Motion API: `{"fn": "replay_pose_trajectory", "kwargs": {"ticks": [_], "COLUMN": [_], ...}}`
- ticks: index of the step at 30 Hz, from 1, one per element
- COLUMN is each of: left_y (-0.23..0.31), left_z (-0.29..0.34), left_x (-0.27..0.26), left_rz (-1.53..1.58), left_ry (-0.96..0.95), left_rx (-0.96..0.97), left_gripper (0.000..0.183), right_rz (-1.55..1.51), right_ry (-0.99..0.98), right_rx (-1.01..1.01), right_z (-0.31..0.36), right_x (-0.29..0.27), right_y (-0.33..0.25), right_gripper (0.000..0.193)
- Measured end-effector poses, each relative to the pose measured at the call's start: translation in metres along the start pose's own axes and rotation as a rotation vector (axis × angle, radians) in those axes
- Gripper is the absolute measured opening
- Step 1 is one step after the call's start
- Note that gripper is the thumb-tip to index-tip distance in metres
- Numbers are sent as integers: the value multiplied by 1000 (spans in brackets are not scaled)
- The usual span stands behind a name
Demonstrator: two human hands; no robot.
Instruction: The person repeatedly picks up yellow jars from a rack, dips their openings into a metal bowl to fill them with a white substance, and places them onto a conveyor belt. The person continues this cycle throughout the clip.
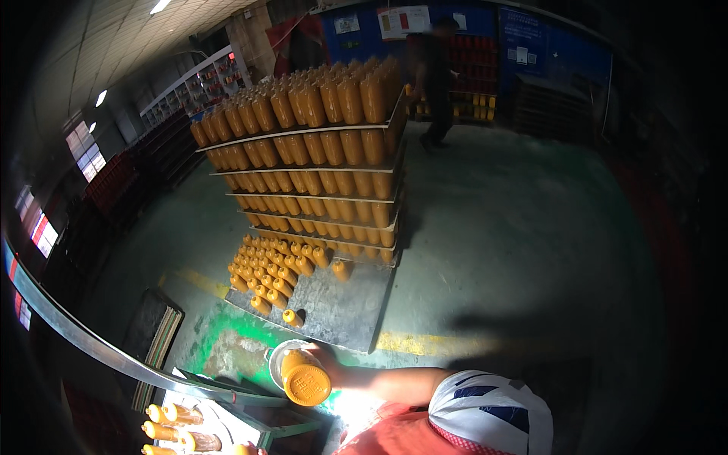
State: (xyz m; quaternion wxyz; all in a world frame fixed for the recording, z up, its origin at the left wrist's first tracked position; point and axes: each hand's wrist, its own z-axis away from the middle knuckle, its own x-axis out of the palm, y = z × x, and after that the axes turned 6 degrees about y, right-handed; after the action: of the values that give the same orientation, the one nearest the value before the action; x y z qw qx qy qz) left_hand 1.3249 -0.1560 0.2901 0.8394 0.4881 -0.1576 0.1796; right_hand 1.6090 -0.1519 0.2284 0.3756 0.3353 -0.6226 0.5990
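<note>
Right hand (pixel 327 361) is gripping a bottle (pixel 307 385) low in front of the wearer, its fingers clamping round the side and partly hiding behind it. Bottle is sitting inside the grasp, no gap showing; long axis is tilting, base facing the camera, neck end pointing away from the body. Neck itself is hiding from view. A metal pan (pixel 274 367) is showing just behind; cannot tell whether the two are touching. Left hand is not showing, so its fingers are staying unread; the right is the one at the bottle.

Bottle is looking amber-orange and round, the base carrying raised marks. Beyond the hand, a dark board (pixel 341 315) is bearing similar bottles and a tiered stack (pixel 318 155); more are occupying a table (pixel 225 426) at lower left.
</note>
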Motion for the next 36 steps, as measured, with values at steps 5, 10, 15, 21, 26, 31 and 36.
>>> {"fn": "replay_pose_trajectory", "kwargs": {"ticks": [5,10,15,21,26,31,36], "left_y": [-1,1,0,1,4,12,35], "left_z": [-5,-9,-15,-26,-34,-46,-45], "left_x": [11,18,21,29,29,13,-96], "left_rz": [-12,-20,-34,-29,-22,14,319], "left_ry": [-37,-73,-93,-124,-150,-190,-239], "left_rx": [-6,-11,-16,-32,-42,-17,131], "left_gripper": [43,45,47,50,52,54,56], "right_rz": [18,-86,-170,-147,-230,-136,-239], "right_ry": [58,-10,-58,-22,-237,-202,-381], "right_rx": [25,48,141,210,262,258,501], "right_z": [-11,-27,-31,-48,-61,-55,-40], "right_x": [-15,-13,24,52,44,71,109], "right_y": [8,12,3,15,45,85,142], "right_gripper": [36,43,37,37,56,45,43]}}
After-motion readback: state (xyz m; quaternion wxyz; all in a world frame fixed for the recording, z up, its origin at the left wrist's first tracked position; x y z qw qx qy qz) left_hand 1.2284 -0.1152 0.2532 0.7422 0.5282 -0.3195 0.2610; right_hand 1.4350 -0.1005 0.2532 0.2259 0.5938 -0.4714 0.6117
